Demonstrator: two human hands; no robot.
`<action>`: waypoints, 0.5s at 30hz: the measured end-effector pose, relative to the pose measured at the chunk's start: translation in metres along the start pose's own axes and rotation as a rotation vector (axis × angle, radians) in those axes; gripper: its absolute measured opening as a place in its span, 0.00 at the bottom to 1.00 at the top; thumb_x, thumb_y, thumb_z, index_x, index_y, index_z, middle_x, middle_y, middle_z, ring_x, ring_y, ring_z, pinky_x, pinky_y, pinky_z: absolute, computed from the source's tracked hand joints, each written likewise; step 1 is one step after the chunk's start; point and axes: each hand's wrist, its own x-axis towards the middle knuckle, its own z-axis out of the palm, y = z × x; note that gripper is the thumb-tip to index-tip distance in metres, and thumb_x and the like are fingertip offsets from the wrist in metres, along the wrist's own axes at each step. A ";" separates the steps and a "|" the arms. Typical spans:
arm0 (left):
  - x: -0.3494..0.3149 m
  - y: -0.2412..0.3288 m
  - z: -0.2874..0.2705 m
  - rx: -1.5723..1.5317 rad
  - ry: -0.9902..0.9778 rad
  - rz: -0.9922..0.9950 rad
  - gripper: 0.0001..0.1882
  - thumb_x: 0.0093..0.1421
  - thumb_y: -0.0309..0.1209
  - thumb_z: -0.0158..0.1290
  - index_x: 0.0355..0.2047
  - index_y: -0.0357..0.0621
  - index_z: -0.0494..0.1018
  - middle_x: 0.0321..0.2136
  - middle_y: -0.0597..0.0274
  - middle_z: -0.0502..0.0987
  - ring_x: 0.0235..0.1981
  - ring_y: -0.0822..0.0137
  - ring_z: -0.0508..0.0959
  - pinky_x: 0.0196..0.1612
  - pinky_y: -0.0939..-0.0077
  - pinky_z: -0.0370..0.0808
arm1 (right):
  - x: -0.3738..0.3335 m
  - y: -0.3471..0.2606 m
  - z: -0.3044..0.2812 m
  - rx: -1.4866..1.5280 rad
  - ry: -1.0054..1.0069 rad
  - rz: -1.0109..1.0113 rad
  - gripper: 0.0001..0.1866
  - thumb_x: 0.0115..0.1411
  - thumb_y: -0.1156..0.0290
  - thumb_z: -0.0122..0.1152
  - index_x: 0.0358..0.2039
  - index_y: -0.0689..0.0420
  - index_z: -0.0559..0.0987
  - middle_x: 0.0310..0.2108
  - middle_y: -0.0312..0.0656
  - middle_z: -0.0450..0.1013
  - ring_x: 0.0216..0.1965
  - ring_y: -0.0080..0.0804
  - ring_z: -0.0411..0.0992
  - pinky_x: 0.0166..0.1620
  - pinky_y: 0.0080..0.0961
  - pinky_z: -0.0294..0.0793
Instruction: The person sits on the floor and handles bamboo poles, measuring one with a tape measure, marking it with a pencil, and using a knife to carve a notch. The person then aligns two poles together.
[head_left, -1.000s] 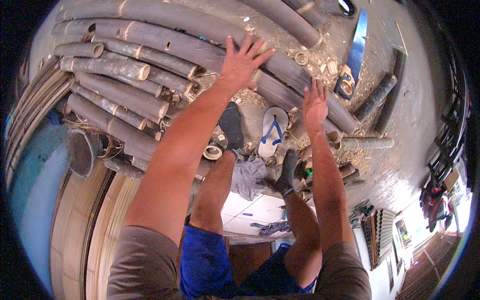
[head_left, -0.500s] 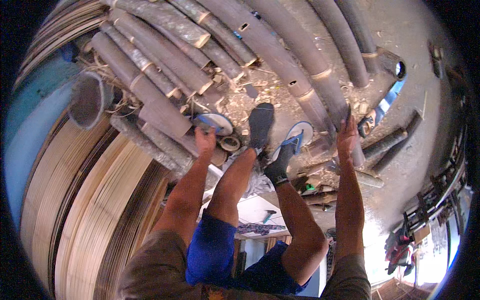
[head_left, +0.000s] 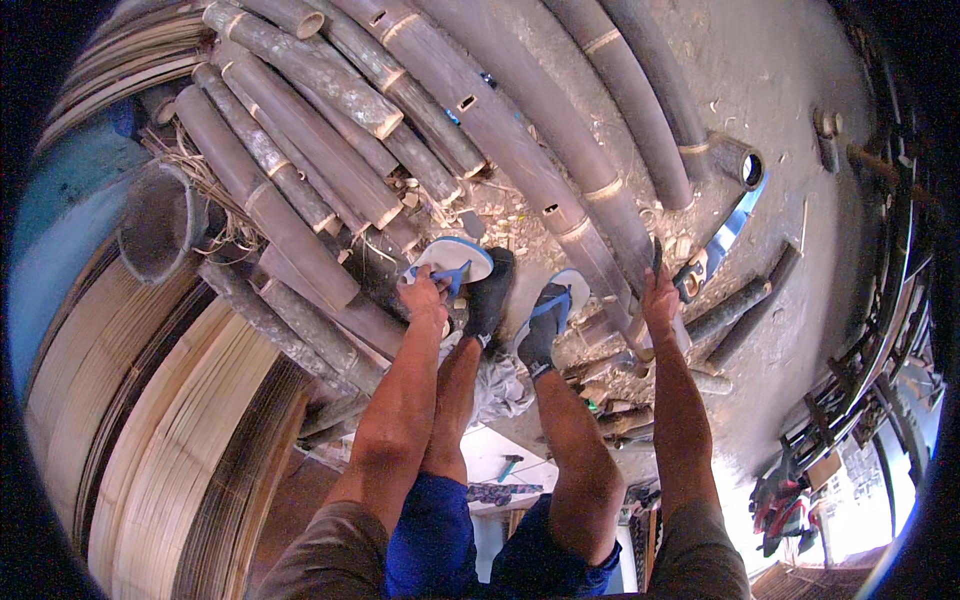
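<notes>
My left hand (head_left: 424, 295) grips the edge of a flip-flop (head_left: 462, 262) with a white sole and blue straps. The flip-flop is lifted beside my left foot (head_left: 488, 300), which wears a dark sock. On my other foot is the matching flip-flop (head_left: 570, 290). My right hand (head_left: 660, 302) is by the near end of a long brown bamboo pole (head_left: 605, 190), fingers closed around a slim dark object (head_left: 657, 254) whose kind I cannot make out. Just right of that hand lies a handsaw (head_left: 735, 225) with a blue-tinted blade.
Several bamboo lengths (head_left: 310, 170) lie side by side at the far left. A pole with cut rectangular holes (head_left: 510, 150) runs through the middle, over wood chips (head_left: 520, 210). Stacked slats (head_left: 170, 420) fill the left, near a grey bucket-like container (head_left: 160, 220). Short bamboo pieces (head_left: 735, 308) lie at right.
My left hand has raised the flip-flop and brought it right, over my left foot. My left foot has drawn back. The view has shifted; my right hand stays by the bamboo pole.
</notes>
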 end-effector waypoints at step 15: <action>-0.090 0.017 -0.225 0.872 -0.392 0.567 0.30 0.70 0.45 0.55 0.65 0.40 0.66 0.50 0.52 0.78 0.44 0.61 0.82 0.45 0.66 0.80 | 0.012 -0.021 -0.012 -0.133 -0.168 0.010 0.26 0.72 0.57 0.52 0.67 0.51 0.71 0.59 0.56 0.73 0.57 0.56 0.74 0.57 0.45 0.76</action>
